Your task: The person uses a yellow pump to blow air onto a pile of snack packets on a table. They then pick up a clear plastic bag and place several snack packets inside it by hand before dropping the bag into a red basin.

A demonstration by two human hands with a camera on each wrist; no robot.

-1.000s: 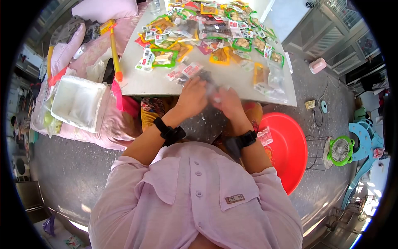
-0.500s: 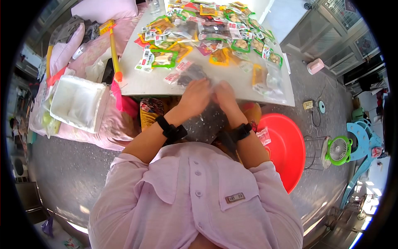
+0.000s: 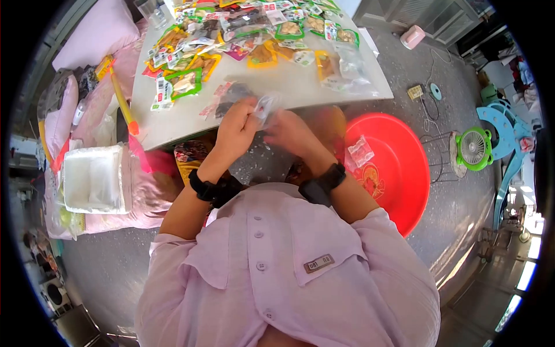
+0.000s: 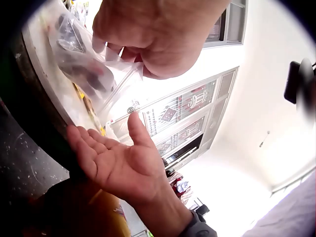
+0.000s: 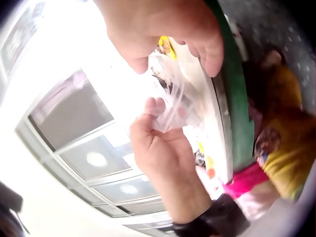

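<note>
My left hand (image 3: 236,130) pinches the edge of a clear plastic bag (image 3: 266,109) at the table's front edge. Dark contents show through the bag (image 4: 84,69) in the left wrist view, below the left hand (image 4: 153,34). A dark packet (image 3: 234,94) with red and white print lies just beyond that hand. My right hand (image 3: 291,135), blurred in the head view, is to the right of the bag. Both wrist views show a gap between the bag and the right hand (image 5: 165,29), its fingers loosely extended and holding nothing.
Many colourful food packets (image 3: 263,54) cover the back of the white table (image 3: 144,118). A clear bag (image 3: 351,66) lies at its right. A red basin (image 3: 404,168) with one packet (image 3: 361,151) stands right, a white foam box (image 3: 95,179) left, on a pink-covered bed.
The head view has shifted, so the table appears lower and further left. The right hand has moved apart from the left, which now holds the bag's edge raised.
</note>
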